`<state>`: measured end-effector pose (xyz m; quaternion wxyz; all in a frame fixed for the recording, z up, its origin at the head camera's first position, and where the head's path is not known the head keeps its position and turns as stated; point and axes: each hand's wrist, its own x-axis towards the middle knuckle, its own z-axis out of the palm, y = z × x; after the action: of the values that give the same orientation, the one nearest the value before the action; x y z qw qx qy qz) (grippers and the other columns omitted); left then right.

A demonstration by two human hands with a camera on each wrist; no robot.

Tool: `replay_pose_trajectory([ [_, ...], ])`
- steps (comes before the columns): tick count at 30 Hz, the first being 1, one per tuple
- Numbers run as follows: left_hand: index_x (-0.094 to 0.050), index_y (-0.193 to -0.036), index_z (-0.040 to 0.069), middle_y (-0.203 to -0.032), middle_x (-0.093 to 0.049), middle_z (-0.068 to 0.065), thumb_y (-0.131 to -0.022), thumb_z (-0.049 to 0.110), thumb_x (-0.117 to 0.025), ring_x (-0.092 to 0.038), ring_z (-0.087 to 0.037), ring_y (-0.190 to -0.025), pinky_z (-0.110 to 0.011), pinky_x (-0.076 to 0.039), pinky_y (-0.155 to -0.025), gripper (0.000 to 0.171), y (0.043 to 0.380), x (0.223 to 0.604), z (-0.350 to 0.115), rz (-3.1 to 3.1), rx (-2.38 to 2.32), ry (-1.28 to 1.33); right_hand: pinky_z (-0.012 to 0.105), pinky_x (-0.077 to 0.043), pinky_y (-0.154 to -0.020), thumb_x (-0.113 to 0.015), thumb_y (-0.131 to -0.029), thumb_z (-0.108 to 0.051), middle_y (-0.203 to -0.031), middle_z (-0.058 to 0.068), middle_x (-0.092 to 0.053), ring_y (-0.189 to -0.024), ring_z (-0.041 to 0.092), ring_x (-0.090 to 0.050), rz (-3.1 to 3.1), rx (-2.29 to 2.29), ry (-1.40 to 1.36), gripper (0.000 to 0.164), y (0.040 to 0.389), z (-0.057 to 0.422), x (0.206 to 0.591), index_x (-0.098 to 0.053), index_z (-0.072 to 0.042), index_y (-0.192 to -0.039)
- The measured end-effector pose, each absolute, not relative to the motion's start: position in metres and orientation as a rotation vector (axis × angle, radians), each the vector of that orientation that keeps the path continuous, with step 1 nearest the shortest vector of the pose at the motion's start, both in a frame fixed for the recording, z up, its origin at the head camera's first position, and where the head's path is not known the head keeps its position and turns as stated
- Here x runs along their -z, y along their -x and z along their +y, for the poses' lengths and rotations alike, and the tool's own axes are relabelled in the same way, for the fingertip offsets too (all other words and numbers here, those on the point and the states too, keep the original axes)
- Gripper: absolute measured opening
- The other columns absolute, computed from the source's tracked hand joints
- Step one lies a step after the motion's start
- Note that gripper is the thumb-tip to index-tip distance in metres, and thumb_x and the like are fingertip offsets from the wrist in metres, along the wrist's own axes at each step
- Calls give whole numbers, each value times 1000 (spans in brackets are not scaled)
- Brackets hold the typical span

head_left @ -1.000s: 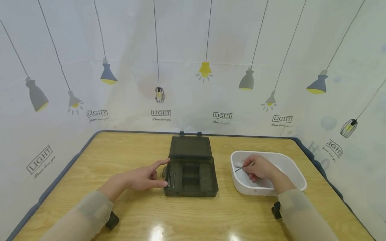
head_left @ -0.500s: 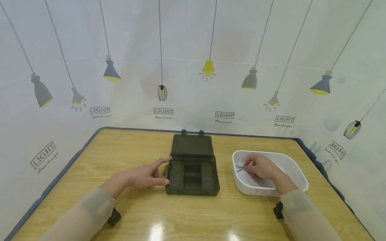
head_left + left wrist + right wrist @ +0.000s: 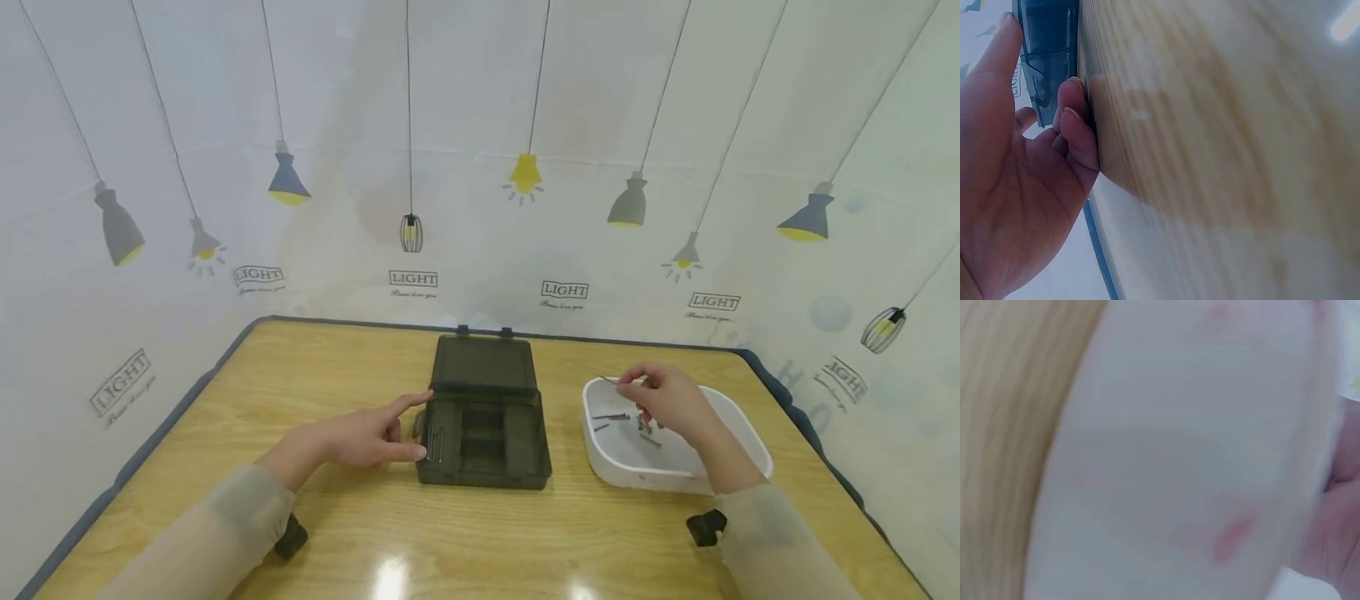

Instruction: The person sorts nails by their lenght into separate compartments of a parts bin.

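A dark see-through plastic box (image 3: 525, 454) stands mid-table with its lid (image 3: 483, 364) swung back. Several thin nails (image 3: 435, 446) lie in its left compartment. My left hand (image 3: 363, 437) rests at the box's left side, index finger and thumb stretched out to touch it, the other fingers bent. The left wrist view shows this hand's palm (image 3: 1016, 181) beside the box (image 3: 1050, 47). Over the white tray (image 3: 600, 467) my right hand (image 3: 671, 404) pinches a thin nail (image 3: 608, 380) between thumb and fingertips. The right wrist view is mostly filled by the tray's wall (image 3: 1166, 456).
Several loose nails (image 3: 650, 440) lie in the tray, partly hidden under the right hand. The wooden table (image 3: 450, 542) runs back to a dark-edged border and a curtain (image 3: 465, 208) printed with lamps.
My right hand has risen from the tray's bottom toward its far left rim with a nail, uncovering the loose nails below. The left hand has kept its place on the box.
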<state>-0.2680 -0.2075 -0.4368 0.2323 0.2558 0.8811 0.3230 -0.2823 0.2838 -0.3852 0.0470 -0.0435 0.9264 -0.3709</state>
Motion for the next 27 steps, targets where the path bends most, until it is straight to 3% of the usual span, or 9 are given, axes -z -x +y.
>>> replay_pose_trajectory([
  [7,-10,-178,34,-87,-69,-4,-105,57,-70,-62,-17,-72,-35,-52,-71,98,268,436,-205,2428,-881,-700,38,-56,-79,-73,-108,-30,-111,10,-71,-98,29,-63,2776,1370,259,26,267,239,377,-75,-6,-118],
  [12,-10,-178,33,-88,-69,-4,-105,57,-70,-62,-18,-73,-35,-52,-72,98,268,435,-204,2428,-878,-709,34,-53,-75,-68,-111,-23,-105,10,-66,-93,26,-60,2622,1468,361,25,257,207,380,-71,-3,-126],
  [16,-10,-178,32,-88,-69,-3,-105,57,-71,-62,-17,-74,-35,-52,-72,98,268,436,-204,2431,-878,-707,32,-50,-71,-66,-112,-22,-113,9,-69,-93,24,-60,2518,1514,415,27,253,184,380,-72,-7,-134],
  [19,-11,-178,32,-88,-68,-3,-105,57,-71,-62,-17,-74,-35,-52,-72,98,267,435,-203,2433,-880,-709,29,-49,-70,-69,-110,-22,-117,9,-74,-93,26,-61,2450,1562,396,22,251,171,382,-74,-9,-128],
  [22,-10,-178,32,-88,-68,-4,-105,56,-71,-61,-17,-73,-35,-52,-72,98,267,434,-203,2429,-880,-711,28,-52,-70,-72,-109,-19,-114,9,-78,-86,22,-62,2384,1590,406,21,253,158,388,-72,-4,-123],
  [27,-10,-178,32,-88,-69,-4,-105,57,-70,-63,-18,-74,-36,-52,-72,98,266,433,-203,2430,-874,-701,27,-46,-58,-73,-107,-19,-111,14,-81,-68,13,-64,2320,1559,399,26,255,137,400,-71,0,-124],
])
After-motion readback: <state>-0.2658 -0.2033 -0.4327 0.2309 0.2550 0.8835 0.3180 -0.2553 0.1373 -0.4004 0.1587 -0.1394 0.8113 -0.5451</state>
